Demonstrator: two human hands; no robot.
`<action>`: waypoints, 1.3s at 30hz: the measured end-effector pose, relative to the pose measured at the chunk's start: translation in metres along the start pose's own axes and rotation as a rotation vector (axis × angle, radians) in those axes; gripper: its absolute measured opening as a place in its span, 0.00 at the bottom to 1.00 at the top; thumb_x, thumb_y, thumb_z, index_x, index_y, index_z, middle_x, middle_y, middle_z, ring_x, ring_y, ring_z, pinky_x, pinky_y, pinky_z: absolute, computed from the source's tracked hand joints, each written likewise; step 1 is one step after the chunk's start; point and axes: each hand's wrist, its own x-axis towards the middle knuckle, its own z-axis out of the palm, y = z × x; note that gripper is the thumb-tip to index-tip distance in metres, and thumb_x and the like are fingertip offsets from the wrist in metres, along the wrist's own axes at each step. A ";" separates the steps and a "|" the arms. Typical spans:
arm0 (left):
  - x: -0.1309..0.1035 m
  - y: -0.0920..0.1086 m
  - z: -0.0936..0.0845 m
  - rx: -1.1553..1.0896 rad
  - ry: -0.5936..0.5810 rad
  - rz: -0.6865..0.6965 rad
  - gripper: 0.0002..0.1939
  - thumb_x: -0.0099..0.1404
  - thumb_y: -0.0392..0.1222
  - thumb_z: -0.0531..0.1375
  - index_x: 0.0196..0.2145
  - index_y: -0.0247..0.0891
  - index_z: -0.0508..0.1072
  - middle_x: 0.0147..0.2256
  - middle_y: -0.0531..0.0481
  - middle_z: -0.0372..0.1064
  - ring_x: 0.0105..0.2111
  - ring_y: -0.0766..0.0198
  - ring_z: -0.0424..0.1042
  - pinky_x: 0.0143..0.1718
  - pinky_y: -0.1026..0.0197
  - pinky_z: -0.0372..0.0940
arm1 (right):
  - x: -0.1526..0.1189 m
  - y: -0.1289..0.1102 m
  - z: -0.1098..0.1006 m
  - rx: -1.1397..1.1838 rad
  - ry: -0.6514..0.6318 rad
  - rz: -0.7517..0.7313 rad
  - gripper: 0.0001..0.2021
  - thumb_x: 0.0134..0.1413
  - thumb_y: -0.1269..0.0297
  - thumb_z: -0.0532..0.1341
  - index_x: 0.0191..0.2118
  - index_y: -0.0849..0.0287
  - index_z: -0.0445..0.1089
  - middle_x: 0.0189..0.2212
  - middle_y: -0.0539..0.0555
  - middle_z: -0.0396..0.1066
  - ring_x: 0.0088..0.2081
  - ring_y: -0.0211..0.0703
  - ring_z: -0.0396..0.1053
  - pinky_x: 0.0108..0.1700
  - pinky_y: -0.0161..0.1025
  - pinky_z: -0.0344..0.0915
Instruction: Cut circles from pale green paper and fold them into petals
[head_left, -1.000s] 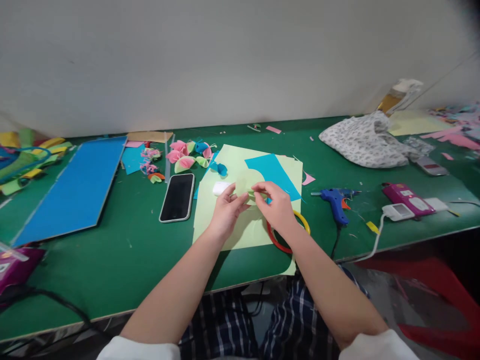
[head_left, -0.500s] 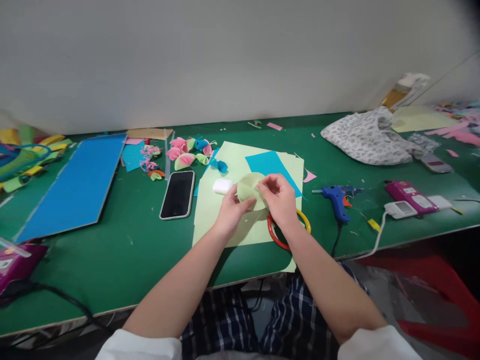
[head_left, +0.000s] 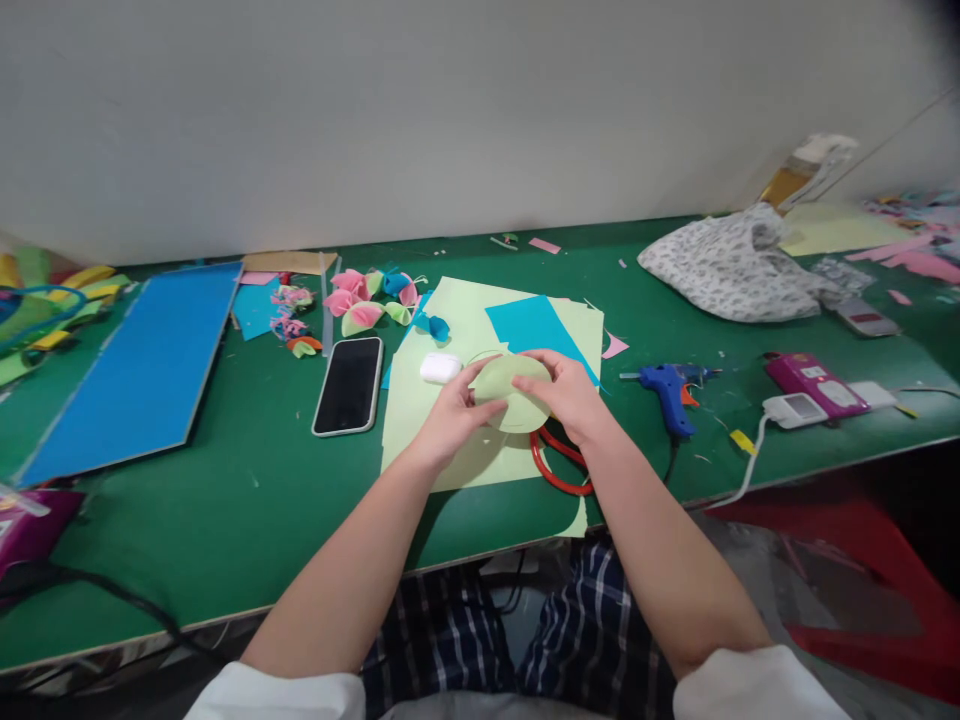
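Observation:
Between my hands is a round piece of pale green paper (head_left: 517, 405), held above a stack of pale green sheets (head_left: 420, 430). My left hand (head_left: 459, 410) pinches its left edge, thumb on the near face. My right hand (head_left: 562, 393) grips the right side, with the thumb lying on the paper and the other fingers behind it. Under my right wrist lie scissors with red handle loops (head_left: 551, 470), partly hidden. A blue paper sheet (head_left: 536, 325) rests on the stack just beyond my hands, and a small white case (head_left: 440, 368) sits to their left.
Left of the stack lie a phone (head_left: 349, 387), pink, green and blue paper petals (head_left: 364, 300) and a large blue board (head_left: 139, 370). On the right are a blue glue gun (head_left: 671, 390) with a cord, a purple power strip (head_left: 814, 385) and a patterned cloth bag (head_left: 739, 265).
The paper circle has turned flatter toward me, showing more of its face. My right thumb has moved onto that face, and my right hand has shifted to its right side.

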 end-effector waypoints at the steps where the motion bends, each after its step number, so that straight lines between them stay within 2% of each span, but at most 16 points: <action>1: 0.000 -0.001 0.000 0.007 0.007 -0.001 0.35 0.51 0.43 0.71 0.56 0.38 0.69 0.36 0.49 0.76 0.30 0.65 0.73 0.28 0.66 0.68 | 0.000 0.000 0.000 0.017 0.007 0.006 0.18 0.36 0.63 0.72 0.39 0.57 0.75 0.35 0.52 0.77 0.36 0.45 0.73 0.37 0.41 0.70; 3: 0.001 -0.002 -0.002 0.023 0.033 0.006 0.35 0.54 0.45 0.70 0.59 0.39 0.68 0.30 0.52 0.75 0.27 0.67 0.72 0.26 0.67 0.66 | 0.001 0.002 0.002 0.052 0.013 0.024 0.18 0.35 0.63 0.72 0.38 0.57 0.75 0.35 0.52 0.78 0.35 0.45 0.74 0.37 0.42 0.71; 6: 0.001 -0.003 -0.005 0.046 0.077 0.029 0.36 0.56 0.44 0.69 0.61 0.40 0.66 0.21 0.58 0.67 0.20 0.71 0.65 0.22 0.70 0.60 | 0.002 0.004 0.002 0.113 -0.003 0.059 0.18 0.35 0.62 0.72 0.37 0.58 0.76 0.34 0.52 0.80 0.33 0.44 0.75 0.35 0.42 0.72; 9: 0.001 -0.002 -0.006 0.047 0.109 0.050 0.37 0.56 0.44 0.69 0.62 0.39 0.65 0.19 0.60 0.65 0.18 0.71 0.63 0.21 0.69 0.60 | 0.001 0.005 0.003 0.145 -0.011 0.071 0.15 0.34 0.63 0.72 0.34 0.58 0.76 0.32 0.52 0.80 0.31 0.43 0.75 0.34 0.41 0.73; 12: 0.001 -0.001 -0.005 0.022 0.140 0.059 0.39 0.55 0.45 0.69 0.63 0.39 0.64 0.23 0.56 0.71 0.22 0.67 0.70 0.26 0.65 0.66 | -0.001 0.005 0.005 0.148 0.006 0.051 0.13 0.35 0.64 0.72 0.32 0.59 0.76 0.30 0.51 0.80 0.30 0.43 0.75 0.34 0.41 0.73; 16: 0.001 -0.003 -0.003 0.014 0.174 0.088 0.39 0.53 0.45 0.71 0.61 0.41 0.66 0.36 0.49 0.77 0.32 0.61 0.76 0.34 0.60 0.72 | -0.004 0.005 0.009 0.144 0.028 0.014 0.14 0.37 0.64 0.71 0.35 0.58 0.76 0.31 0.51 0.80 0.31 0.43 0.76 0.35 0.41 0.73; 23: 0.000 -0.002 0.000 0.029 0.206 0.079 0.41 0.53 0.44 0.71 0.62 0.40 0.65 0.37 0.48 0.78 0.33 0.58 0.77 0.36 0.55 0.74 | -0.005 0.006 0.011 0.105 0.047 -0.007 0.19 0.37 0.64 0.71 0.40 0.57 0.74 0.29 0.50 0.79 0.29 0.43 0.75 0.33 0.41 0.72; 27: 0.000 0.000 0.002 0.087 0.229 0.111 0.41 0.52 0.41 0.71 0.63 0.39 0.64 0.52 0.42 0.73 0.49 0.52 0.75 0.47 0.53 0.73 | -0.005 0.007 0.014 0.086 0.061 -0.026 0.17 0.38 0.64 0.71 0.39 0.56 0.74 0.27 0.48 0.78 0.28 0.42 0.74 0.33 0.40 0.71; 29: 0.000 0.001 0.001 0.107 0.236 0.129 0.40 0.52 0.39 0.71 0.62 0.38 0.65 0.57 0.41 0.70 0.54 0.51 0.72 0.51 0.54 0.71 | -0.005 0.008 0.015 0.082 0.057 -0.026 0.18 0.38 0.64 0.71 0.40 0.56 0.73 0.27 0.48 0.77 0.28 0.41 0.74 0.33 0.40 0.71; 34: 0.002 -0.004 -0.003 0.050 0.273 0.134 0.42 0.54 0.41 0.70 0.64 0.41 0.61 0.50 0.41 0.74 0.46 0.51 0.76 0.48 0.48 0.73 | -0.007 0.005 0.015 0.072 -0.005 0.007 0.21 0.40 0.66 0.70 0.44 0.54 0.71 0.28 0.48 0.78 0.29 0.43 0.75 0.33 0.41 0.72; 39: 0.001 -0.005 -0.004 0.118 0.292 0.185 0.40 0.53 0.41 0.70 0.62 0.43 0.63 0.53 0.41 0.71 0.45 0.52 0.76 0.48 0.49 0.73 | -0.009 0.002 0.012 0.072 -0.094 0.064 0.23 0.42 0.68 0.71 0.47 0.53 0.70 0.32 0.49 0.80 0.32 0.44 0.77 0.34 0.41 0.73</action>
